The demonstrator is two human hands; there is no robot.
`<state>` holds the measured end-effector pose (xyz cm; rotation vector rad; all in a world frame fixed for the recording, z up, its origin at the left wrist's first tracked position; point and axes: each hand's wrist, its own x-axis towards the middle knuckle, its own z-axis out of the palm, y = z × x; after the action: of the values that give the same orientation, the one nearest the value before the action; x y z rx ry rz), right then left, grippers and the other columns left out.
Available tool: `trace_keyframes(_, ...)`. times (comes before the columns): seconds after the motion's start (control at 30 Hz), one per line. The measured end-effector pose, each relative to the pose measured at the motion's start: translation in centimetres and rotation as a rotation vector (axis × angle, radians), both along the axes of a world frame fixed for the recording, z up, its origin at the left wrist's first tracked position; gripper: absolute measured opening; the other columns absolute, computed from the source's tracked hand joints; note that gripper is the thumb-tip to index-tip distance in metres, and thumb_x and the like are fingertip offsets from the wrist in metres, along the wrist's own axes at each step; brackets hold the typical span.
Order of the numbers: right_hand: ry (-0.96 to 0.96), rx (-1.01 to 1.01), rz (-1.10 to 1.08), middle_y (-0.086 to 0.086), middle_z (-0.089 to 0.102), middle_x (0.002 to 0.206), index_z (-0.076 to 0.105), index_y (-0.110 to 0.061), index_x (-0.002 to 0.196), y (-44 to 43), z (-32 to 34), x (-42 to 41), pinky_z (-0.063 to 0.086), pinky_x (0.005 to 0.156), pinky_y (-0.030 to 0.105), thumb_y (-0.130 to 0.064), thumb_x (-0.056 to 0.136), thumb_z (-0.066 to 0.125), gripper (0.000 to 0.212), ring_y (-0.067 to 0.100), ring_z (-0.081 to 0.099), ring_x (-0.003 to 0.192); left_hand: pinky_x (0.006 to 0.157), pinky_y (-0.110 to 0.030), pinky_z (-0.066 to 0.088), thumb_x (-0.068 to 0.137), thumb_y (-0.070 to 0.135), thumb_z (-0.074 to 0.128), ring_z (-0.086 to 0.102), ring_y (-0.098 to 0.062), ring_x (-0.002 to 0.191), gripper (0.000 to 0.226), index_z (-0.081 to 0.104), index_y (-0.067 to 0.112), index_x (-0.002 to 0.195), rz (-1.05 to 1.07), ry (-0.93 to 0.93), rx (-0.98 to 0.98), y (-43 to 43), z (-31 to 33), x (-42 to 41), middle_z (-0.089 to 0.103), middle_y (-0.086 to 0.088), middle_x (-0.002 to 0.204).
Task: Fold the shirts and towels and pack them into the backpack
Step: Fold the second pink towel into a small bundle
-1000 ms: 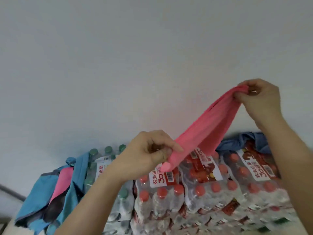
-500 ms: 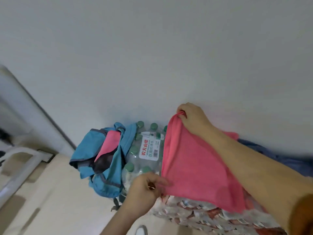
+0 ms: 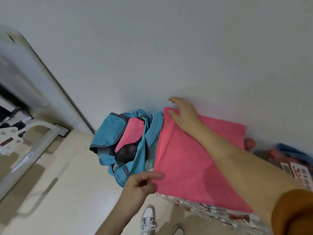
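A pink towel (image 3: 189, 160) lies spread flat on top of shrink-wrapped water bottle packs. My right hand (image 3: 183, 112) rests on the towel's far left corner with its fingers straight. My left hand (image 3: 141, 184) is at the towel's near left corner, index finger along the edge, the other fingers curled under. To the left of the towel sits an open blue backpack (image 3: 108, 133) with a folded pink cloth (image 3: 130, 133) showing in its mouth.
Water bottle packs (image 3: 220, 216) form the work surface against a grey wall. A blue garment (image 3: 291, 150) lies at the far right. On the beige floor are my white shoe (image 3: 148, 219) and a white frame (image 3: 33, 146) at left.
The towel came down from being held up in the air and now lies flat on the packs. My right hand let go of its corner and opened. The view tilted down and left.
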<state>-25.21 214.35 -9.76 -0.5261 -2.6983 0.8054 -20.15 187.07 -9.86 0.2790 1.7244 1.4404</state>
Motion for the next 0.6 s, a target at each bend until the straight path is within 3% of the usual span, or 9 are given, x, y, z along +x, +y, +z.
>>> trace_keyframes(0.13, 0.04, -0.236, -0.012, -0.003, 0.051, 0.125, 0.05, -0.02, 0.133, -3.0, 3.9, 6.6, 0.039, 0.106, 0.031, -0.035, 0.083, 0.071, 0.056, 0.011, 0.051, 0.115, 0.07, -0.019, 0.049, 0.076, -0.02, 0.063, 0.065, -0.01, 0.075, 0.046, 0.074, 0.015, 0.103, -0.108, 0.02, 0.055, -0.5, 0.6, -0.4, 0.072, 0.001, 0.085)
trace_keyframes(0.2, -0.153, -0.271, 0.03, -0.015, 0.039, 0.131, 0.042, -0.032, 0.137, -5.1, 5.2, 12.0, 0.033, 0.11, 0.031, -0.058, 0.073, 0.068, 0.074, 0.006, 0.042, 0.123, 0.072, -0.02, 0.052, 0.076, -0.02, 0.063, 0.069, -0.011, 0.082, 0.052, 0.076, 0.025, 0.099, -0.12, 0.172, 0.022, -0.4, 0.8, -0.5, 0.073, 0.003, 0.094)
trace_keyframes(0.3, -0.49, -0.039, 0.075, -0.018, 0.011, 0.147, 0.016, -0.048, 0.14, -8.0, 3.5, 18.6, 0.015, 0.116, 0.036, -0.077, 0.064, 0.059, 0.092, 0.005, 0.013, 0.137, 0.064, -0.023, 0.053, 0.08, -0.009, 0.066, 0.066, -0.012, 0.071, 0.045, 0.077, 0.033, 0.089, -0.088, 0.311, -0.012, 0.2, 1.2, -0.9, 0.073, 0.005, 0.087)
trace_keyframes(0.37, -0.504, 0.079, 0.041, -0.009, 0.006, 0.153, 0.015, -0.044, 0.137, -9.6, 1.1, 21.2, 0.017, 0.116, 0.046, -0.071, 0.069, 0.059, 0.085, 0.013, 0.012, 0.14, 0.061, -0.029, 0.054, 0.082, -0.003, 0.067, 0.064, -0.017, 0.068, 0.041, 0.077, 0.036, 0.084, -0.095, 0.361, 0.013, 0.7, 1.8, -1.4, 0.072, 0.002, 0.085)
trace_keyframes(0.43, -0.386, 0.149, -0.042, 0.001, 0.025, 0.148, 0.032, -0.033, 0.132, -10.3, -1.2, 22.5, 0.033, 0.107, 0.052, -0.056, 0.075, 0.064, 0.069, 0.021, 0.033, 0.134, 0.066, -0.032, 0.053, 0.082, 0.0, 0.068, 0.062, -0.02, 0.07, 0.042, 0.075, 0.041, 0.082, -0.109, 0.385, 0.046, 1.2, 2.5, -1.9, 0.071, 0.0, 0.083)
trace_keyframes(0.5, -0.237, 0.226, -0.128, 0.003, 0.041, 0.136, 0.043, -0.025, 0.123, -10.5, -2.5, 23.3, 0.039, 0.1, 0.048, -0.041, 0.078, 0.065, 0.053, 0.022, 0.048, 0.121, 0.067, -0.032, 0.052, 0.083, 0.004, 0.068, 0.061, -0.021, 0.07, 0.038, 0.075, 0.041, 0.083, -0.108, 0.38, 0.067, 1.6, 2.7, -2.5, 0.071, -0.003, 0.081)
trace_keyframes(0.6, -0.13, 0.279, -0.197, 0.006, 0.057, 0.119, 0.048, -0.018, 0.114, -10.0, -3.4, 24.4, 0.032, 0.097, 0.042, -0.02, 0.058, 0.086, 0.068, 0.02, 0.048, 0.109, 0.067, -0.022, 0.051, 0.083, 0.006, 0.068, 0.063, -0.013, 0.07, 0.028, 0.077, 0.032, 0.084, -0.092, 0.383, 0.099, 2.0, 2.9, -3.2, 0.073, -0.002, 0.082)
